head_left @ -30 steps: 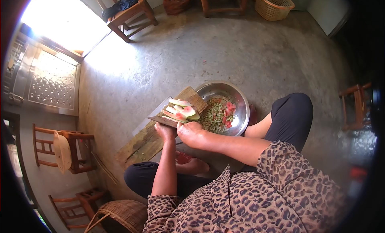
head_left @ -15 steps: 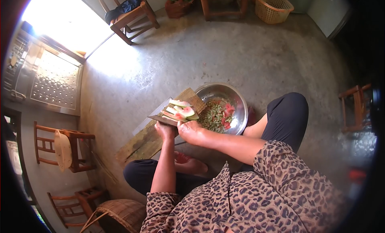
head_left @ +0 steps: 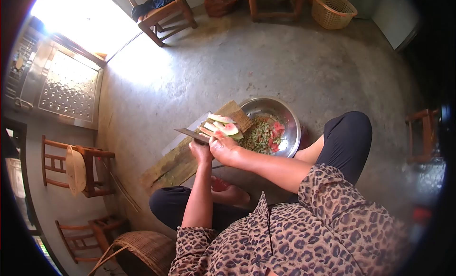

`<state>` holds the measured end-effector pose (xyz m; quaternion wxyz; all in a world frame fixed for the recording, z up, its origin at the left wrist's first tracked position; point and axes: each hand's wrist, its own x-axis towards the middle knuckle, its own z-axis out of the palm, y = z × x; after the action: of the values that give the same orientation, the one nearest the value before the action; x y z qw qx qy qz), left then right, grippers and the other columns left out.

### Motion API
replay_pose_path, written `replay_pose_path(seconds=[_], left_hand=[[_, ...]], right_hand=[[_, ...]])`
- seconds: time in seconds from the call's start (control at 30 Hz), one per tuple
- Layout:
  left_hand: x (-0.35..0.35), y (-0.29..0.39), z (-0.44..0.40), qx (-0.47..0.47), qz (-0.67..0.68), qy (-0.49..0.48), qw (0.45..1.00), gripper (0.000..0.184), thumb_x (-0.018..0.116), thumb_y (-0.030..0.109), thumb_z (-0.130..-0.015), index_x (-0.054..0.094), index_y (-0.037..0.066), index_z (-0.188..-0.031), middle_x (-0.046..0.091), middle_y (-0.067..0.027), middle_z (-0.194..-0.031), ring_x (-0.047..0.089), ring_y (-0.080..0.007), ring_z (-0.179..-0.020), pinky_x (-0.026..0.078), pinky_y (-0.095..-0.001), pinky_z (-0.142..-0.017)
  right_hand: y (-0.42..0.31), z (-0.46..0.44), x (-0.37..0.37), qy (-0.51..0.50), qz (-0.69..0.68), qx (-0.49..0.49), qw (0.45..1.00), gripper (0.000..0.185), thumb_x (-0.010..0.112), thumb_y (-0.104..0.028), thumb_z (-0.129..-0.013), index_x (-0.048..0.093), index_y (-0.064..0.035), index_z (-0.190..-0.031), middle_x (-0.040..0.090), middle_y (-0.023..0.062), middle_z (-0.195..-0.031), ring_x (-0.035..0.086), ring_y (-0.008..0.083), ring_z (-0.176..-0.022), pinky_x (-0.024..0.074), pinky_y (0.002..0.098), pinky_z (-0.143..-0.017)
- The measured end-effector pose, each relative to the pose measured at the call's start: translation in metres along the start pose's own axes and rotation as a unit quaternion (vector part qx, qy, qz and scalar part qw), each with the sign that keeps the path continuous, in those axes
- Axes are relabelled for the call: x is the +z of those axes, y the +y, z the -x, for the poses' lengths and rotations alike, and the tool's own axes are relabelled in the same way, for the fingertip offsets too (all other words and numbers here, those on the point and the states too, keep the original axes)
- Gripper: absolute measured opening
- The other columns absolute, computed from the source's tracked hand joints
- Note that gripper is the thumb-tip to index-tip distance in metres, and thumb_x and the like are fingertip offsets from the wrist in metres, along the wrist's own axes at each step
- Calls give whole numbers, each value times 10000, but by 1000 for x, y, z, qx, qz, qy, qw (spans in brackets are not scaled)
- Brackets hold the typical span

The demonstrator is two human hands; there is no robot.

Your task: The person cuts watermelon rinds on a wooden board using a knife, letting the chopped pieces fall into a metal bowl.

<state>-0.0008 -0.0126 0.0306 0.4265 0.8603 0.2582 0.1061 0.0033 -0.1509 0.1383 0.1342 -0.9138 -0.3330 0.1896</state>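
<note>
My left hand (head_left: 201, 151) is closed around the handle of a cleaver (head_left: 190, 133), most of which the hand hides. The dark blade sits along the near-left side of several watermelon rind pieces (head_left: 229, 129), pale with green skin and some pink flesh. My right hand (head_left: 224, 149) has its fingers curled onto the near rind pieces, close beside the blade. Under the rind is a worn wooden board (head_left: 173, 162) on a slant. The board's far end reaches the rim of a metal basin (head_left: 295, 121), where chopped green rind bits (head_left: 256, 137) and red flesh scraps (head_left: 277, 130) lie.
My bent knees flank the board and basin. Around the concrete floor (head_left: 294, 62) stand a wooden chair with dark cloth (head_left: 164, 15), a yellow plastic basket (head_left: 332, 12), small wooden chairs (head_left: 97, 169) on the left, and a wicker basket (head_left: 145, 250) near my left side.
The whole view has shifted slightly, with the scene moving right. The cleaver blade has changed its tilt a little, and my right fingers sit slightly further over the rind.
</note>
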Motion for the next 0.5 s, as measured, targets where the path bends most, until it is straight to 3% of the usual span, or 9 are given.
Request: replay_pose_path(seconds=[0.07, 0.17, 0.23, 0.33, 0.43, 0.5], left_hand=[[-4, 5, 2, -18, -70, -32, 997, 283, 637, 167, -742, 576, -29, -936, 553, -190, -894, 489, -344, -922, 397, -400, -838], [-2, 6, 5, -1, -86, -6, 996, 364, 650, 117, -713, 536, -27, -1027, 534, -188, -977, 464, -324, -990, 382, -385, -881], [-1, 5, 7, 1, -87, 1, 996, 402, 655, 100, -702, 524, -26, -1060, 529, -186, -1009, 455, -317, -1017, 376, -379, -897], [-1, 5, 6, -2, -86, -6, 996, 411, 655, 106, -704, 525, -31, -1069, 536, -182, -1033, 449, -313, -1034, 373, -375, -906], [3, -5, 3, 37, -105, 21, 994, 431, 673, 74, -673, 545, -33, -1070, 509, -182, -1019, 524, -294, -928, 455, -368, -813], [6, -9, 2, 10, -71, 12, 997, 404, 654, 99, -693, 538, -24, -1060, 531, -178, -1024, 472, -309, -999, 401, -373, -874]], right_hand=[[3, 11, -16, -59, -53, 47, 996, 370, 467, -108, -797, 492, 150, -1062, 605, 210, -1009, 632, 268, -873, 465, 355, -828], [33, 6, 26, 221, 68, -30, 972, 318, 455, -122, -803, 563, 77, -1026, 572, 242, -1045, 599, 303, -941, 464, 373, -832], [33, 24, -14, 7, -158, 100, 982, 323, 445, -113, -792, 582, -53, -1078, 544, 222, -1098, 541, 356, -1019, 456, 435, -822], [54, 28, 0, 84, -225, 69, 968, 386, 498, -140, -769, 525, -33, -1139, 577, 234, -1009, 579, 368, -923, 465, 440, -785], [73, 24, 19, 125, -285, 57, 949, 404, 540, -178, -779, 511, -35, -1156, 583, 275, -904, 578, 405, -872, 462, 446, -759], [79, 30, 12, 130, -292, 46, 947, 443, 544, -188, -779, 489, -56, -1198, 575, 291, -888, 567, 421, -875, 457, 448, -758]])
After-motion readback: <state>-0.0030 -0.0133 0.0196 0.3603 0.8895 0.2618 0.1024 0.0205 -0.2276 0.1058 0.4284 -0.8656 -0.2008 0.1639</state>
